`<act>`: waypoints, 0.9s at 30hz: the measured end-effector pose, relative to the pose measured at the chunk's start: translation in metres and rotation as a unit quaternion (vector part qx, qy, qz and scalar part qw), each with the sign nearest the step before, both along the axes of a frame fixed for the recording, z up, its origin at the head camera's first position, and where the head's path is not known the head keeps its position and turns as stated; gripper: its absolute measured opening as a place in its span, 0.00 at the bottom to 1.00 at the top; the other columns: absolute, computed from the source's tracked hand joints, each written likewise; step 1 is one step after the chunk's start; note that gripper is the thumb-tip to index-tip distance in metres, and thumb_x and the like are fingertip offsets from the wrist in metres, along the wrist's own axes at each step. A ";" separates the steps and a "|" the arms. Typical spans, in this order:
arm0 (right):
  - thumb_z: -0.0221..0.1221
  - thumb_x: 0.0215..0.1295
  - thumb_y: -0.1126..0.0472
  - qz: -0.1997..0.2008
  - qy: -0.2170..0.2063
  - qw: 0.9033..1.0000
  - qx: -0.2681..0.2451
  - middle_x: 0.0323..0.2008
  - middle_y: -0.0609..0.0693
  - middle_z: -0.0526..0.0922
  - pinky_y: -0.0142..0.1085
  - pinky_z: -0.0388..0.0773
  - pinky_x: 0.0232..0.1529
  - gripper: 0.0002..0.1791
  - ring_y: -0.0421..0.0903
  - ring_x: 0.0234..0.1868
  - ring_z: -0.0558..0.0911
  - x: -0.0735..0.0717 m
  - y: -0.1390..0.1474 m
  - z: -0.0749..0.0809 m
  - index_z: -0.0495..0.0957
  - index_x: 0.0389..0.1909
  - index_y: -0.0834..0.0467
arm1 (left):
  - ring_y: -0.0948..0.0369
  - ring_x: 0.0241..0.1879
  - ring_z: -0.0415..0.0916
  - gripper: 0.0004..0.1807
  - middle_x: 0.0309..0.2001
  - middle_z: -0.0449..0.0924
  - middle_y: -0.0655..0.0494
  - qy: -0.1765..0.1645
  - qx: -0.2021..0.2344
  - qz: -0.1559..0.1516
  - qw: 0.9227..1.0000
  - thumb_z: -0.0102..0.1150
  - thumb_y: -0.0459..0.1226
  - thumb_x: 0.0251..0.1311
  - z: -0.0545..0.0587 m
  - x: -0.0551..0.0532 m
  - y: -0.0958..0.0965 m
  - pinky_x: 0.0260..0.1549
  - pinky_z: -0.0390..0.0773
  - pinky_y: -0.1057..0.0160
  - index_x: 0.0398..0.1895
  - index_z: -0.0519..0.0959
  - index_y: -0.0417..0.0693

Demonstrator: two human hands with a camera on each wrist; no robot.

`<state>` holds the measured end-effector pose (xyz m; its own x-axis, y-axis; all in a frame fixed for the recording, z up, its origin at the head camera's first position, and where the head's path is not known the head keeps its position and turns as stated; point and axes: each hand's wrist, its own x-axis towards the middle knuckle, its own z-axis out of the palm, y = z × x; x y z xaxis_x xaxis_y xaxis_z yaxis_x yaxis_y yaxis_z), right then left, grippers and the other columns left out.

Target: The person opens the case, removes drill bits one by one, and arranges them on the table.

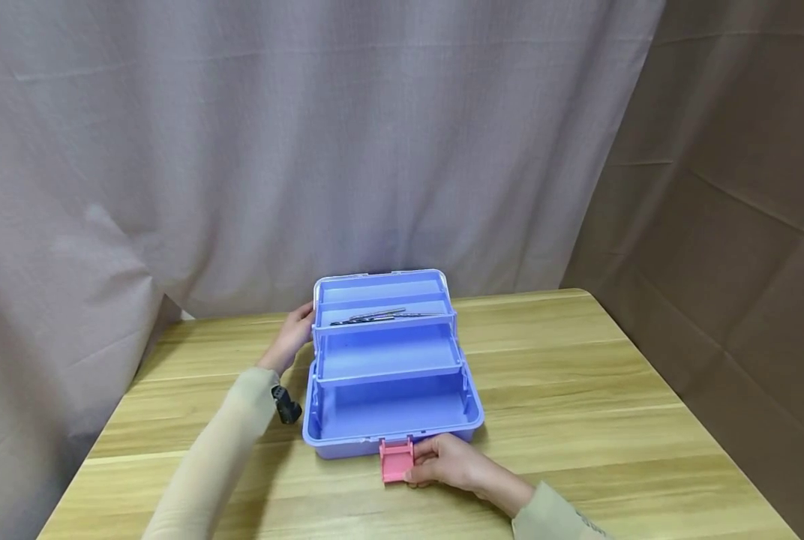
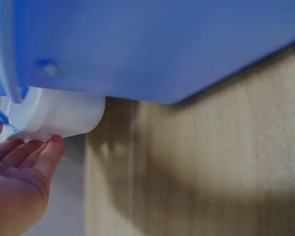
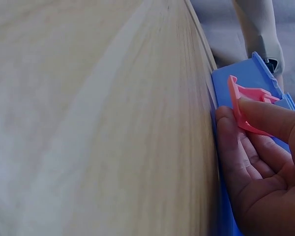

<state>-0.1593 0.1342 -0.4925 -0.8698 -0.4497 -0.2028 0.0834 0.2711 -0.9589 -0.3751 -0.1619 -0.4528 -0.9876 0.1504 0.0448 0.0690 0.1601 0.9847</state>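
A blue-violet plastic toolbox [image 1: 348, 451] stands unfolded on the table, its two trays raised in steps above the deep bottom. Several slim metal rods [image 1: 368, 318] lie in the upper tray [image 1: 383, 292]. At the box's left rear, my left hand [image 1: 295, 335] grips the edge of the whitish translucent lid [image 2: 71, 112], fingers on its outer side and thumb at the near edge. My right hand [image 1: 451, 461] pinches the pink latch [image 1: 397, 461] at the front rim between thumb and fingers. That latch [image 3: 255, 93] hangs swung down from the rim.
The wood-grain table [image 1: 577, 420] extends on both sides of the box. A grey curtain [image 1: 375, 135] hangs close behind its back edge, and a brown one [image 1: 733, 225] on the right. A black device [image 1: 286, 405] sits at the left wrist.
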 end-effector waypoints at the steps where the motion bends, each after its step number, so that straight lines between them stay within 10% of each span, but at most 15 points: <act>1: 0.68 0.58 0.70 0.000 -0.001 1.000 0.000 0.32 0.56 0.87 0.37 0.84 0.38 0.12 0.48 0.33 0.87 0.000 0.000 0.000 0.83 0.43 0.71 | 0.64 0.42 0.79 0.27 0.56 0.79 0.37 -0.003 -0.001 0.000 1.000 0.40 0.41 0.80 -0.001 0.000 0.000 0.45 0.79 0.66 0.72 0.63 0.31; 8: 0.68 0.58 0.70 -0.001 -0.006 1.000 -0.008 0.32 0.54 0.87 0.36 0.84 0.38 0.12 0.45 0.32 0.86 0.002 0.001 -0.001 0.83 0.42 0.71 | 0.66 0.31 0.74 0.27 0.35 0.79 0.53 -0.022 -0.040 0.002 0.999 0.40 0.42 0.80 -0.012 0.002 0.000 0.36 0.77 0.67 0.68 0.67 0.27; 27: 0.68 0.59 0.70 0.001 -0.014 1.000 -0.017 0.33 0.54 0.87 0.37 0.84 0.39 0.12 0.46 0.33 0.86 0.003 0.001 0.001 0.83 0.42 0.72 | 0.54 0.49 0.77 0.31 0.56 0.77 0.34 -0.043 -0.070 -0.049 0.995 0.33 0.48 0.81 -0.020 0.009 -0.006 0.59 0.74 0.50 0.66 0.69 0.27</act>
